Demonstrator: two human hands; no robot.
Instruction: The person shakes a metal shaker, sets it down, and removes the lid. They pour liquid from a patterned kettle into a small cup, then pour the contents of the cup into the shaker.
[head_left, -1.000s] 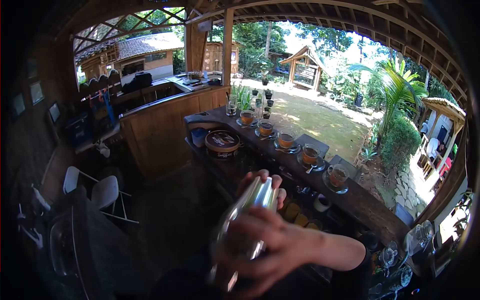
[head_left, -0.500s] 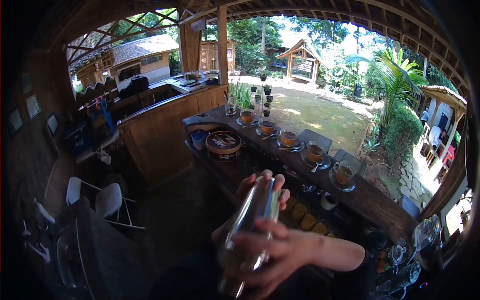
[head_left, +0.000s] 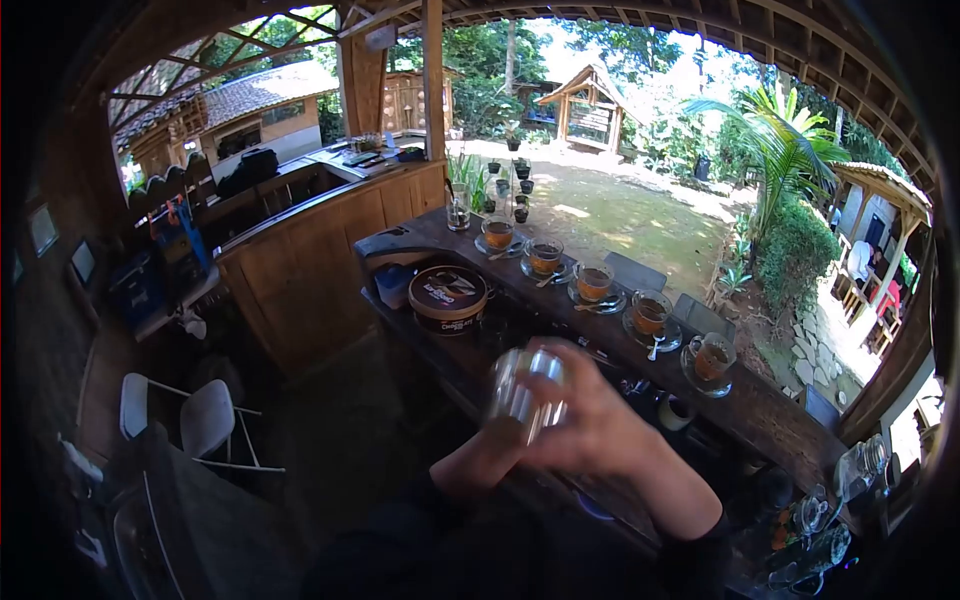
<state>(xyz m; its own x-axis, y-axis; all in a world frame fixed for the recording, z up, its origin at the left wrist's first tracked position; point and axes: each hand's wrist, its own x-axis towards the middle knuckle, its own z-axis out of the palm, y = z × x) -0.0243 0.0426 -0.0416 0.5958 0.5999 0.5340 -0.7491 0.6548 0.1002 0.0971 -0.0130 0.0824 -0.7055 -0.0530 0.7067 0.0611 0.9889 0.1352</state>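
Note:
A shiny metal cocktail shaker (head_left: 512,392) is held over the near side of the dark wooden counter, blurred by motion. My right hand (head_left: 590,415) is wrapped round its upper right side. My left hand (head_left: 500,445) grips it from below, partly hidden behind the shaker and smeared. Beyond them, on the raised counter (head_left: 770,430), several glass cups of amber drink stand in a row on saucers with spoons; the nearest cup (head_left: 712,358) is at the right end. A round brown tub (head_left: 447,298) with chocolate lettering sits to the left of my hands.
A tall glass (head_left: 457,212) stands at the counter's far end. Glass jars (head_left: 860,465) and other glassware crowd the right end. White folding chairs (head_left: 208,415) are at the left. A wooden bar (head_left: 330,225) stands behind; people (head_left: 865,262) are seated far right.
The shaker has swung from a long, tilted position closer to me, up and away, and now looks shorter. Both hands have moved with it. The camera view has shifted slightly.

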